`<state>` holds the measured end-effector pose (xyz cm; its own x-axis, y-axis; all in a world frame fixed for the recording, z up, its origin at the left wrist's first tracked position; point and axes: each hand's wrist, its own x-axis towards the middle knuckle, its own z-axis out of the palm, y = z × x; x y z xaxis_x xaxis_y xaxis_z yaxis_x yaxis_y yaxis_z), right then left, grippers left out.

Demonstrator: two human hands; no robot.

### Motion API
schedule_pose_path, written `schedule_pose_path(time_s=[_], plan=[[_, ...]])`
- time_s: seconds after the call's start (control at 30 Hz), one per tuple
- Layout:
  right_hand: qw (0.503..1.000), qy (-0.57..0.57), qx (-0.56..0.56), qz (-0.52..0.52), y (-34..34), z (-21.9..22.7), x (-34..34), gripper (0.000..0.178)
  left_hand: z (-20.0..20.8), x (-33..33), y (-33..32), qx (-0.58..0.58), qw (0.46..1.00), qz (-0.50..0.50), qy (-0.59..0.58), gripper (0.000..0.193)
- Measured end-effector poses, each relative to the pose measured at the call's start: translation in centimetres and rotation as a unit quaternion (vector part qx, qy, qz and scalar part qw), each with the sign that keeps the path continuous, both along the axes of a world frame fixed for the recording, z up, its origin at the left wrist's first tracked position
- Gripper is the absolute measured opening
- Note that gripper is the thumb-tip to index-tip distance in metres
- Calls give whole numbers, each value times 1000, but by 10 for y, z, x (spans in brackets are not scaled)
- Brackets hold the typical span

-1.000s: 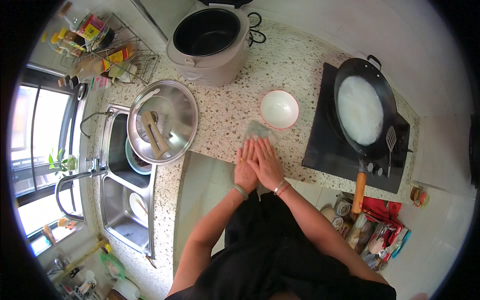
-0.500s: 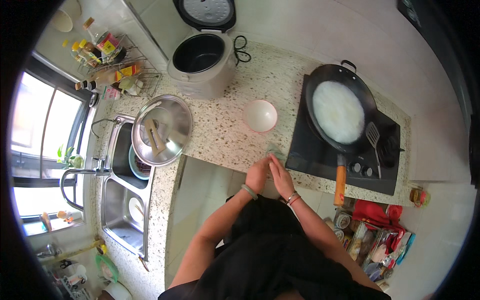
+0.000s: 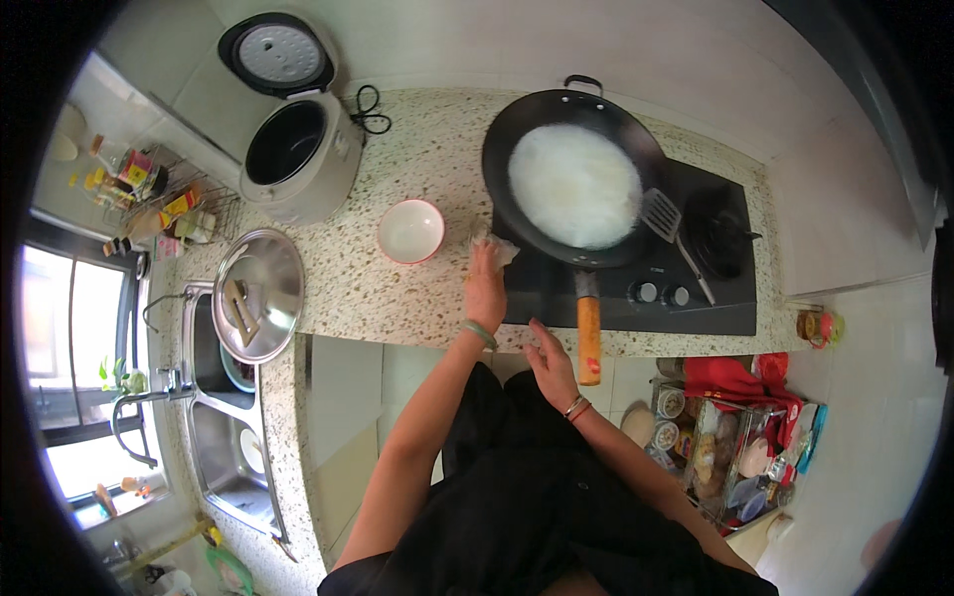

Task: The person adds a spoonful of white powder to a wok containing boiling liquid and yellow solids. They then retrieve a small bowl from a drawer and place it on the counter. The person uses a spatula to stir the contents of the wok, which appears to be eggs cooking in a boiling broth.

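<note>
- Left hand (image 3: pixel 484 288) is now parting from right hand (image 3: pixel 553 368), reaching the left edge of the hob (image 3: pixel 618 288).
- Pale cloth (image 3: pixel 507 249) is lying under its fingers; whether they're pinching, I cannot tell.
- Right fingers are spreading.

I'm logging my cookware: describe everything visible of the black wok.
The wok is round, black and metallic-looking, with a long, red-marked wooden handle pointing toward the person and a loop handle opposite. It sits open side up on the left of the cooktop, holding something white. A slotted turner lies by its right rim; whether they touch is unclear. Neither the left hand nor the right hand grips it.
</note>
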<state>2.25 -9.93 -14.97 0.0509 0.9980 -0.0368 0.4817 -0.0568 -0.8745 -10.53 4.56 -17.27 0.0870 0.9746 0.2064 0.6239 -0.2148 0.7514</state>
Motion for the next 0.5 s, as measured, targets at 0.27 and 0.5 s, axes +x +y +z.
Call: schedule_pose_path(time_s=[0.27,0.5], plan=[[999,20,-45,-16,-25,-33,85,44,-41,53,-13,5,961,-76,266,62],[990,100,-46,-90,15,1,88,49,-32,86,-73,4,958,-159,239,56]])
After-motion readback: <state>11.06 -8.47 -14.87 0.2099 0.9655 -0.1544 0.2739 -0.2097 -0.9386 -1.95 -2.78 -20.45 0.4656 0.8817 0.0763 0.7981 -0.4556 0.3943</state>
